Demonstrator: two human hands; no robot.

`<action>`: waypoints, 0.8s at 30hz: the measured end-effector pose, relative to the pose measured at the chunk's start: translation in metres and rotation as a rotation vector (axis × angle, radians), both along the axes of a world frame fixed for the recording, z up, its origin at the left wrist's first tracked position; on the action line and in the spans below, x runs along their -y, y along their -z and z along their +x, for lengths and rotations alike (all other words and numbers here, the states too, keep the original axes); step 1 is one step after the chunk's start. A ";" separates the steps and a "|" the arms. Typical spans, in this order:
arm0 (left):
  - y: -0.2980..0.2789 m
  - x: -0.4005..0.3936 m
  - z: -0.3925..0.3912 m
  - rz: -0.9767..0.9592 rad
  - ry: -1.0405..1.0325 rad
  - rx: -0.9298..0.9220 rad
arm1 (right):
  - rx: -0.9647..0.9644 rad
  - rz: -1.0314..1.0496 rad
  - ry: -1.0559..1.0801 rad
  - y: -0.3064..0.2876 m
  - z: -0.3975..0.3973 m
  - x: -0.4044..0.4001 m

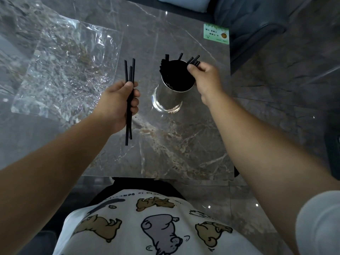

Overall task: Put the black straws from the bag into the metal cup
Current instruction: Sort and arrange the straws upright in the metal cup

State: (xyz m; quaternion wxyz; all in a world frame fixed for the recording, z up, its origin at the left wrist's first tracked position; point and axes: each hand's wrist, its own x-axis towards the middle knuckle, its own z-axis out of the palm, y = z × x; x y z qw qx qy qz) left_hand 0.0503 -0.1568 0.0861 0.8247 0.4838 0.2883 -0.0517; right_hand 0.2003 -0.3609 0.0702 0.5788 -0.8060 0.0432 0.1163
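Observation:
A shiny metal cup (168, 97) stands upright near the middle of the marble table, with several black straws (166, 69) leaning inside it. My right hand (206, 80) is at the cup's right rim and pinches the tops of a few straws (195, 60) that stick out of the cup. My left hand (119, 103) hovers left of the cup and grips three black straws (128, 74) upright, their ends showing above and below my fist. A crumpled clear plastic bag (66, 70) lies flat at the left.
The grey marble table (174, 144) ends at a front edge near my body and a right edge past the cup. A green and white card (216, 33) lies at the table's far right corner. Dark seats stand beyond the table.

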 end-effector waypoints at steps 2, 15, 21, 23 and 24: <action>0.001 0.001 0.002 0.000 0.003 0.003 | -0.035 0.042 0.011 0.000 -0.001 0.000; 0.001 0.003 0.008 0.020 0.012 0.013 | -0.080 -0.007 -0.129 -0.009 0.010 0.013; 0.002 0.006 0.008 0.034 0.007 0.011 | 0.015 -0.268 -0.400 -0.039 0.035 -0.013; 0.002 0.008 0.008 0.035 0.002 0.009 | 0.059 -0.324 -0.426 -0.040 0.039 -0.021; 0.002 0.008 0.009 0.034 -0.004 0.007 | 0.070 -0.337 -0.419 -0.039 0.040 -0.022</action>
